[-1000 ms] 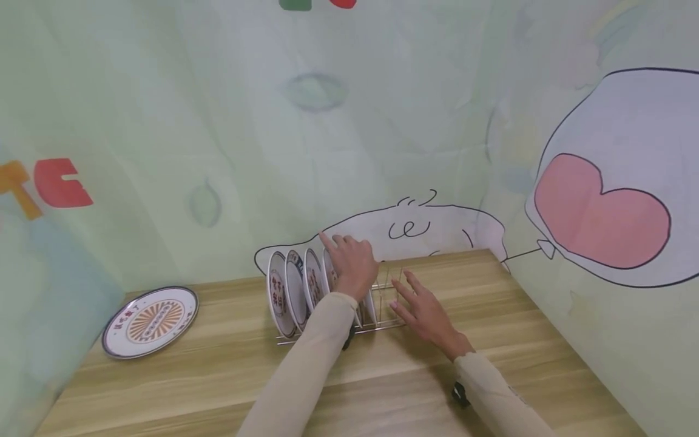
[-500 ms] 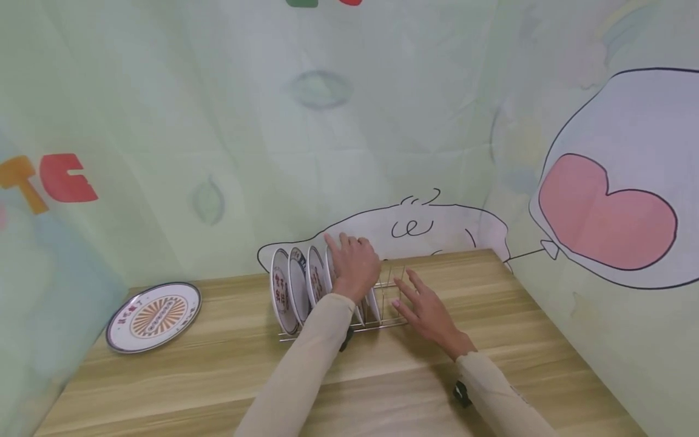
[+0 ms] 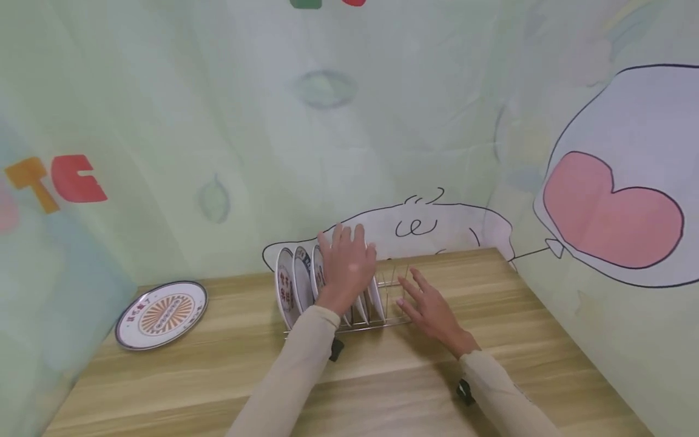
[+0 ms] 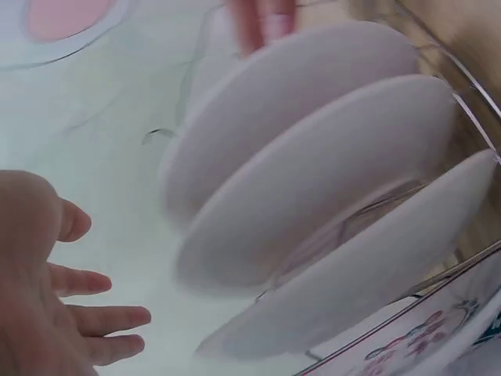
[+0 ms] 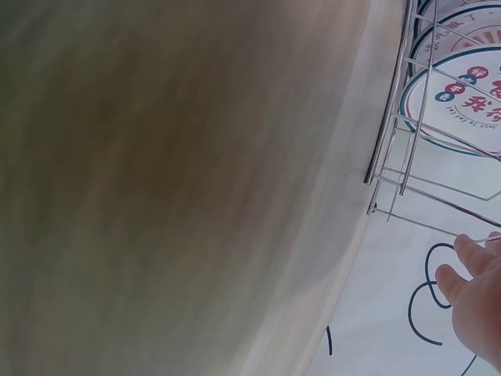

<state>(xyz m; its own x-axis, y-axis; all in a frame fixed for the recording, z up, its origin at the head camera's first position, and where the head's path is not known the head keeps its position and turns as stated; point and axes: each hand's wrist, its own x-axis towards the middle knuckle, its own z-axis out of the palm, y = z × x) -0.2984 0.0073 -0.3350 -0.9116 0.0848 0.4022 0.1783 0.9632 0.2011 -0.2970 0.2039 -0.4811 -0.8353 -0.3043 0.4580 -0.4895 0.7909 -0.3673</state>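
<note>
Several white plates (image 3: 285,288) with printed rims stand on edge in a wire dish rack (image 3: 377,326). My left hand (image 3: 347,267) is over the plates with its fingers spread, hiding part of the row. In the left wrist view, that hand (image 4: 39,290) appears apart from the white plates (image 4: 313,188) beside it, holding nothing. At the rack's right end is my right hand (image 3: 434,309), fingers loosely extended. The right wrist view puts its fingertips (image 5: 470,254) at the end wire of the rack (image 5: 415,184); firm contact cannot be told.
Another plate (image 3: 162,315) with an orange sunburst print lies flat at the left of the wooden table (image 3: 218,376). A printed cloth backdrop (image 3: 246,152) stands right behind the table and along both sides. Bare wire slots show at the rack's right end.
The left hand has come off the plates and shifted slightly left, its fingers straightening. More plates show at its right. The right hand stays by the rack's end. The head view drifts slightly.
</note>
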